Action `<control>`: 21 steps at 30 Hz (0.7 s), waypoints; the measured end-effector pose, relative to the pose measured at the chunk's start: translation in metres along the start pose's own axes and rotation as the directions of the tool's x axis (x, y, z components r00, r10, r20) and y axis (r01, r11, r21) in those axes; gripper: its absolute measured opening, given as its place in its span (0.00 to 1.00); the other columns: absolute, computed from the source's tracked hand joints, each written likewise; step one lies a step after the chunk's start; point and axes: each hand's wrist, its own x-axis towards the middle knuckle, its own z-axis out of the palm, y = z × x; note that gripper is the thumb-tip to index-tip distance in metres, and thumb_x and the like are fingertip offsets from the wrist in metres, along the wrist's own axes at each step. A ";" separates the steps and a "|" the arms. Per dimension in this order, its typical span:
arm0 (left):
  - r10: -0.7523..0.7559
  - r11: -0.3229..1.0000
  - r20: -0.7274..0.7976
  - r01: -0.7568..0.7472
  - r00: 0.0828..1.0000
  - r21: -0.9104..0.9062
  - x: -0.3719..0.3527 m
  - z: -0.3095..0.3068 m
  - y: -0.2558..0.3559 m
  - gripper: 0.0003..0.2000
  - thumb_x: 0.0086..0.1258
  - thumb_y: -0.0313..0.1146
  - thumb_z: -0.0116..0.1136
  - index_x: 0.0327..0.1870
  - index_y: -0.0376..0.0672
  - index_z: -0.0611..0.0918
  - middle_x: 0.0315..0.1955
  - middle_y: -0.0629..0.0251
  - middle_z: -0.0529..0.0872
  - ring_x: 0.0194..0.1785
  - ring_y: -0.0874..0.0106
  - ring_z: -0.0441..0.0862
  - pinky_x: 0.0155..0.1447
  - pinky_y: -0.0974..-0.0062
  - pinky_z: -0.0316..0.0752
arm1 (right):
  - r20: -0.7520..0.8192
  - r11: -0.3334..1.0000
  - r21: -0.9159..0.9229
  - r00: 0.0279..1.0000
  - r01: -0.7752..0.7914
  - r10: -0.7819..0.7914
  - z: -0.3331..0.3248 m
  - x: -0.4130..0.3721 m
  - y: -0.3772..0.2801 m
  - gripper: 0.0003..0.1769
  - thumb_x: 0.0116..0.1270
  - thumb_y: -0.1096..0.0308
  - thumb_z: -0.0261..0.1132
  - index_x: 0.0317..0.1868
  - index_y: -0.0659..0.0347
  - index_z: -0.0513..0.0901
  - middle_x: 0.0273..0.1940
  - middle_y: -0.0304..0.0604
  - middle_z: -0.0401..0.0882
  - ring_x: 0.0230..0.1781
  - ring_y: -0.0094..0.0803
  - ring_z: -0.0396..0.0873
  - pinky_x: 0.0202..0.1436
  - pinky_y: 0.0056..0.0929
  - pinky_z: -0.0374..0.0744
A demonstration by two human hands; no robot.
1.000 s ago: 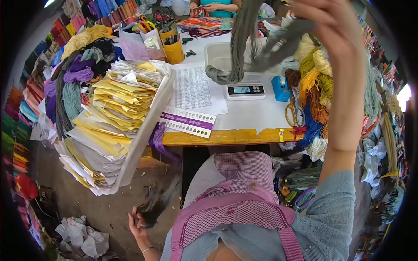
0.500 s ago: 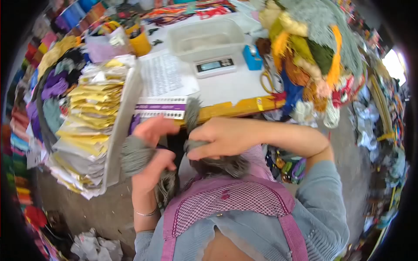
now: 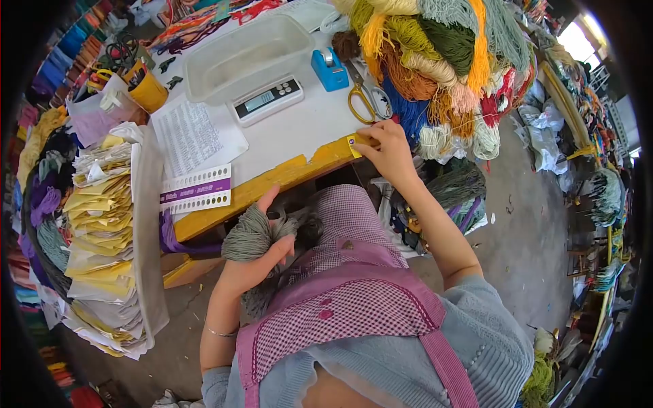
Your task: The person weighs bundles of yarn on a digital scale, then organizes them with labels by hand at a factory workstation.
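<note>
A white tray of yellow packets stands beside a punched card. Next, the left hand is wrapped round a grey skein over the lap — then the right hand, curled at a yellow label on the wooden edge — whether pinching it, I cannot tell.

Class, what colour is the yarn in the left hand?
The yarn is greyish green; it shows best in the head view.

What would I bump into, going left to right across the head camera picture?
Yellow envelopes, purple-and-white card, grey yarn in the left hand, blue tape dispenser, right hand.
</note>
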 end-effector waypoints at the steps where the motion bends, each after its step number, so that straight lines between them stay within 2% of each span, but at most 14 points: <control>1: 0.017 1.000 -0.008 -0.017 1.000 0.016 0.000 -0.001 0.000 0.37 0.68 0.20 0.54 0.76 0.40 0.50 0.25 0.70 0.77 0.27 0.82 0.72 0.33 0.85 0.69 | 0.033 0.999 0.030 0.999 -0.030 0.029 0.003 0.001 0.000 0.12 0.54 0.70 0.72 0.39 0.62 0.85 0.35 0.44 0.79 0.41 0.40 0.75 0.46 0.34 0.74; 3: 0.035 0.999 -0.033 -0.034 0.999 0.031 0.000 -0.003 0.001 0.37 0.67 0.20 0.54 0.76 0.40 0.50 0.25 0.70 0.77 0.27 0.82 0.72 0.33 0.85 0.69 | 0.076 0.996 0.067 0.996 -0.050 0.045 0.006 0.006 0.000 0.10 0.54 0.70 0.72 0.38 0.62 0.84 0.35 0.43 0.79 0.41 0.40 0.75 0.48 0.34 0.74; 5: 0.053 0.999 -0.092 -0.052 0.994 0.016 -0.004 -0.006 0.003 0.38 0.68 0.20 0.54 0.76 0.40 0.48 0.25 0.69 0.78 0.27 0.82 0.72 0.32 0.85 0.69 | 0.056 0.995 0.100 0.998 0.024 -0.030 0.009 0.007 0.000 0.07 0.55 0.72 0.71 0.34 0.63 0.83 0.36 0.44 0.80 0.42 0.41 0.75 0.49 0.32 0.73; 6: 0.071 0.997 -0.107 -0.071 0.992 0.006 -0.007 -0.008 0.004 0.38 0.68 0.20 0.54 0.76 0.40 0.47 0.25 0.68 0.78 0.26 0.82 0.72 0.32 0.85 0.69 | -0.008 0.983 0.180 1.000 -0.023 0.024 0.008 0.005 -0.013 0.05 0.57 0.74 0.69 0.32 0.64 0.81 0.37 0.43 0.82 0.42 0.36 0.76 0.49 0.30 0.73; 8: 0.094 0.995 -0.132 -0.095 0.987 -0.002 -0.010 -0.016 0.006 0.40 0.67 0.19 0.52 0.77 0.42 0.44 0.25 0.67 0.79 0.26 0.82 0.72 0.31 0.85 0.70 | 0.088 0.906 0.419 0.996 -0.067 0.033 -0.007 0.011 -0.049 0.04 0.60 0.77 0.66 0.34 0.64 0.79 0.43 0.42 0.82 0.45 0.30 0.76 0.51 0.28 0.73; 9: 0.087 0.996 -0.131 -0.090 0.988 -0.014 -0.011 -0.017 0.012 0.41 0.67 0.19 0.52 0.77 0.44 0.43 0.26 0.66 0.80 0.26 0.82 0.72 0.32 0.85 0.70 | 0.339 0.647 0.679 0.930 -0.347 0.144 -0.014 0.010 -0.071 0.05 0.62 0.78 0.64 0.37 0.64 0.78 0.50 0.43 0.80 0.47 0.26 0.75 0.53 0.27 0.73; 11: 0.116 0.988 -0.105 -0.125 0.988 -0.091 -0.012 -0.020 0.020 0.43 0.65 0.22 0.54 0.77 0.44 0.42 0.29 0.64 0.82 0.28 0.81 0.74 0.33 0.85 0.70 | 0.552 0.319 0.799 0.832 -0.510 -0.051 -0.033 0.010 -0.124 0.06 0.62 0.79 0.64 0.38 0.63 0.78 0.53 0.44 0.78 0.48 0.26 0.76 0.55 0.26 0.73; 12: 0.107 0.989 -0.117 -0.118 0.987 -0.088 -0.012 -0.017 0.023 0.43 0.65 0.22 0.54 0.77 0.44 0.42 0.29 0.64 0.82 0.28 0.81 0.74 0.33 0.85 0.70 | 0.434 0.512 0.813 0.876 -0.278 -0.213 -0.027 0.009 -0.132 0.07 0.61 0.79 0.65 0.39 0.63 0.77 0.53 0.45 0.78 0.51 0.28 0.76 0.56 0.27 0.72; 14: 0.171 0.949 -0.113 -0.195 0.979 -0.246 -0.012 -0.015 0.029 0.45 0.59 0.21 0.54 0.78 0.45 0.44 0.28 0.61 0.83 0.27 0.79 0.78 0.31 0.86 0.70 | 0.404 0.586 0.790 0.872 -0.179 -0.278 -0.022 0.013 -0.153 0.07 0.60 0.74 0.68 0.37 0.62 0.78 0.50 0.44 0.82 0.49 0.30 0.78 0.56 0.29 0.74; 15: 0.212 0.954 -0.078 -0.224 0.974 -0.200 -0.014 -0.016 0.032 0.42 0.66 0.23 0.55 0.78 0.46 0.46 0.33 0.66 0.82 0.34 0.80 0.79 0.34 0.85 0.70 | 0.378 0.601 0.790 0.868 -0.120 -0.324 -0.013 0.014 -0.157 0.07 0.61 0.74 0.67 0.37 0.63 0.77 0.51 0.46 0.81 0.49 0.28 0.78 0.53 0.29 0.76; 16: 0.213 0.954 -0.087 -0.227 0.973 -0.195 -0.016 -0.019 0.034 0.42 0.66 0.23 0.55 0.78 0.46 0.46 0.33 0.66 0.82 0.34 0.80 0.79 0.34 0.85 0.70 | 0.377 0.596 0.795 0.864 -0.117 -0.333 -0.007 0.013 -0.160 0.07 0.61 0.74 0.67 0.37 0.63 0.77 0.51 0.46 0.81 0.49 0.28 0.78 0.53 0.29 0.76; 18: 0.102 0.995 -0.080 -0.102 0.992 0.009 -0.018 -0.021 0.035 0.40 0.66 0.22 0.54 0.78 0.47 0.49 0.37 0.66 0.82 0.34 0.82 0.79 0.34 0.86 0.71 | 0.544 0.421 0.811 0.789 -0.407 -0.284 0.002 0.010 -0.166 0.06 0.67 0.75 0.64 0.42 0.63 0.75 0.55 0.45 0.78 0.50 0.24 0.76 0.51 0.22 0.75; 19: 0.126 0.992 -0.129 -0.128 0.984 -0.004 -0.018 -0.016 0.037 0.37 0.67 0.21 0.53 0.77 0.48 0.52 0.33 0.69 0.82 0.32 0.83 0.78 0.34 0.87 0.70 | 0.546 0.418 0.811 0.785 -0.409 -0.291 0.005 0.008 -0.170 0.06 0.67 0.75 0.64 0.42 0.63 0.75 0.55 0.45 0.78 0.50 0.24 0.76 0.51 0.22 0.75; 21: 0.116 0.993 -0.145 -0.120 0.983 -0.014 -0.020 -0.017 0.037 0.37 0.66 0.20 0.53 0.77 0.48 0.54 0.31 0.70 0.81 0.31 0.84 0.77 0.33 0.87 0.69 | 0.605 0.231 0.795 0.762 -0.561 -0.230 0.010 0.004 -0.176 0.07 0.69 0.73 0.62 0.40 0.66 0.73 0.44 0.46 0.81 0.38 0.22 0.79 0.40 0.22 0.79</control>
